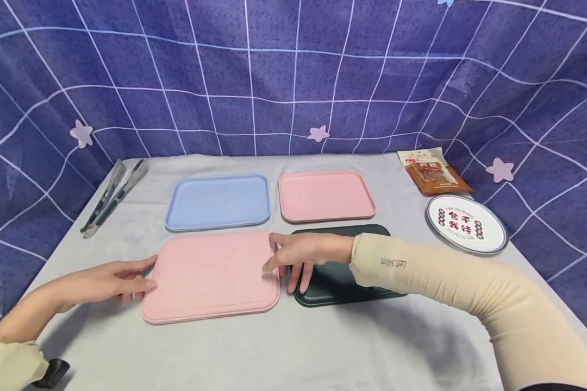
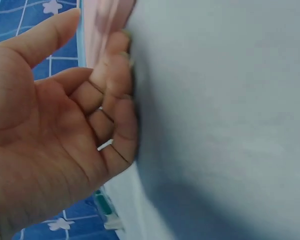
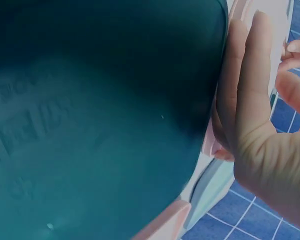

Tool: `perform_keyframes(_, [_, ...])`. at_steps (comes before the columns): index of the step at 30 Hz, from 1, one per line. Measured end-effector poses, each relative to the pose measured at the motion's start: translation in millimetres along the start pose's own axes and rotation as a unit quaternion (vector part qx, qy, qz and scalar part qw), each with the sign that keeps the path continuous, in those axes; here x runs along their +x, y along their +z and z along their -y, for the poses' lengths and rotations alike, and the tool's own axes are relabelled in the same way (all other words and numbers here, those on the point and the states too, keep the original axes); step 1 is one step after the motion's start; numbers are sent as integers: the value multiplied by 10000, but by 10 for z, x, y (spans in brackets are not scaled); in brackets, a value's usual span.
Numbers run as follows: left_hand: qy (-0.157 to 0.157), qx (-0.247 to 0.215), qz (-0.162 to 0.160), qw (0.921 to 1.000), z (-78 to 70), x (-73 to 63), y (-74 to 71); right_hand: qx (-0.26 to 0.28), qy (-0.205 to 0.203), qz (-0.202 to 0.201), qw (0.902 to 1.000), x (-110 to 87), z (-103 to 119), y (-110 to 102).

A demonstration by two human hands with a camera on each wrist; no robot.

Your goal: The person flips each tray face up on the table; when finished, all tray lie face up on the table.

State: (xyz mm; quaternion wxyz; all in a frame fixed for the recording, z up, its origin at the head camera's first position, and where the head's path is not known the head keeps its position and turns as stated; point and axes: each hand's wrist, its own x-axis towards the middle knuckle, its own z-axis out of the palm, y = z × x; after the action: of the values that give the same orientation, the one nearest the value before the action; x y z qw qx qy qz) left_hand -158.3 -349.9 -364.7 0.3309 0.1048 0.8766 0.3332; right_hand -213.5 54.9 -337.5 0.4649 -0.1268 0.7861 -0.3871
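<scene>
A large pink tray (image 1: 215, 277) lies on the table between my two hands. My left hand (image 1: 102, 279) is at its left edge, fingers loosely bent and thumb spread apart in the left wrist view. At the right edge, my right hand (image 1: 303, 250) reaches over the tray's rim with its fingers fairly straight. Its lower fingers hang by the gap beside a dark green tray (image 1: 335, 285). The right forearm covers part of that tray. In the right wrist view, raised lettering shows on the green tray's surface (image 3: 90, 150).
Behind lie a blue tray (image 1: 220, 203) and a smaller pink tray (image 1: 326, 196). Tongs (image 1: 113, 198) are at the back left. A brown food packet (image 1: 432, 172) and a round white plate with red characters (image 1: 467, 224) sit at the right. A blue gridded curtain (image 1: 274, 76) surrounds the table.
</scene>
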Motion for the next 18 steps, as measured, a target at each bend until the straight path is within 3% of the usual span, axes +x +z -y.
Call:
perform_keyframes(11, [44, -403, 22, 9992, 97, 4, -44, 496, -118, -325, 9982, 42, -53, 68])
perform_keyframes(18, [111, -537, 72, 9985, 149, 34, -64, 519, -35, -327, 9981, 54, -46, 64])
